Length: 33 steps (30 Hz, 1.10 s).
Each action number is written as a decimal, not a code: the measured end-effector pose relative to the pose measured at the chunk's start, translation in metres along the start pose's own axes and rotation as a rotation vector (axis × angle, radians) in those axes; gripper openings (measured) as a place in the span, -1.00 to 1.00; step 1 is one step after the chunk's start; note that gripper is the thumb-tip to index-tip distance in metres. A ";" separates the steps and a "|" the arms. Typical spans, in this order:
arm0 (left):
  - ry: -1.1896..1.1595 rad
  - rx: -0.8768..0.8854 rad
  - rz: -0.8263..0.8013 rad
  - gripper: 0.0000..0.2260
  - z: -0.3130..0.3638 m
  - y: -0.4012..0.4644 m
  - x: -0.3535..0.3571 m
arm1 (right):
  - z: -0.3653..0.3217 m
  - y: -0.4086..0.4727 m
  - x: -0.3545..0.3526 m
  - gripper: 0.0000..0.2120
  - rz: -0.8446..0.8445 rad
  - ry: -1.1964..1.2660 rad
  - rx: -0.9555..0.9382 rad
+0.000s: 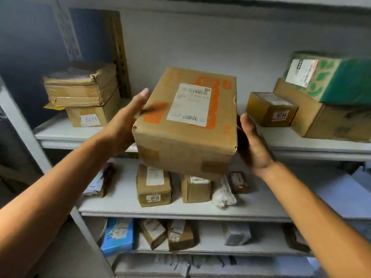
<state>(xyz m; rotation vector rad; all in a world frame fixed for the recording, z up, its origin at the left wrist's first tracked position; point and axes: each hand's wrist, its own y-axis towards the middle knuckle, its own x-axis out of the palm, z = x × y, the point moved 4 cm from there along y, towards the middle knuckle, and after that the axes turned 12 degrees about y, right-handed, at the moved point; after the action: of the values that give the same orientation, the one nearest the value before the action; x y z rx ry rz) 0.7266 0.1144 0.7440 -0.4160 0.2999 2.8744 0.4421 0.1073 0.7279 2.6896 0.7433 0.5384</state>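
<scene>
Both arms reach in from the near edge. Grip: left hand (124, 125) has straight fingers pressed flat on the left face of the cardboard parcel (186, 141). Right hand (254, 143) has its palm open against the parcel's right face, thumb up, fingertips hidden behind the box. The parcel is clamped between the two palms, not pinched. It is in the air, tilted with the shipping label (190, 105) facing up, in front of and partly over the upper shelf lip (321, 151). Judgement: a two-palm squeeze holds only by friction, so press evenly, level the box, and get fingers under the bottom edge before it travels. Below the parcel, on the middle shelf, are the 0470 box (153, 187) and a white bag (223, 195); a slip would land on them. Left of the parcel is the 0474 box (90, 117) with a crumpled parcel (80, 85) on top, well apart from the left hand. Right of the parcel is the 0346 box (271, 109), just beside the right thumb, so knuckle room there is tight. Further right is a green-printed box (331, 77) stacked on a bigger carton. Behind the parcel is bare shelf back to the wall, which looks wide enough for it, with the left side roomier.
</scene>
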 end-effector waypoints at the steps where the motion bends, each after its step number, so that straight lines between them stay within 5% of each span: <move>1: 0.013 0.065 -0.046 -0.31 0.011 0.004 0.010 | -0.008 0.000 -0.006 -0.04 0.042 -0.050 0.001; 7: 0.247 0.242 -0.340 -0.24 -0.001 0.027 0.039 | -0.034 -0.019 -0.051 0.07 -0.002 -0.322 0.142; 10: 0.258 0.227 -0.118 -0.40 -0.004 0.045 0.046 | -0.047 -0.006 -0.075 0.12 0.300 -0.375 0.057; 12: 0.259 0.160 0.141 -0.53 -0.008 0.061 0.047 | -0.058 0.007 -0.083 -0.15 0.531 -0.494 -0.097; 16: 0.666 0.244 0.534 -0.75 -0.012 0.087 0.052 | -0.070 0.036 -0.072 -0.75 0.634 -1.092 -0.391; 19: 0.787 0.268 0.580 -0.90 -0.012 0.084 0.051 | -0.058 0.052 -0.062 -0.81 0.695 -1.338 -0.475; 21: 0.833 0.276 0.572 -0.92 -0.015 0.074 0.043 | -0.041 0.060 -0.049 -0.83 0.635 -1.336 -0.577; 25: 0.930 0.296 0.565 -0.91 -0.019 0.050 0.004 | 0.011 0.081 0.013 -0.93 0.237 -1.307 -0.804; 28: 0.939 0.248 0.651 -0.91 -0.016 0.030 -0.039 | 0.049 0.108 0.056 -0.92 0.109 -1.132 -0.664; 33: 0.937 0.143 0.851 -0.84 -0.019 -0.011 -0.113 | 0.089 0.159 0.119 -0.87 0.132 -0.837 -0.350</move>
<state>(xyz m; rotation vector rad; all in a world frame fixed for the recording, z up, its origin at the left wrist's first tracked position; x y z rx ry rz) 0.8402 0.0992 0.7584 -2.0052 1.0225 3.0921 0.6429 0.0241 0.7414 2.3086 0.2044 -0.3999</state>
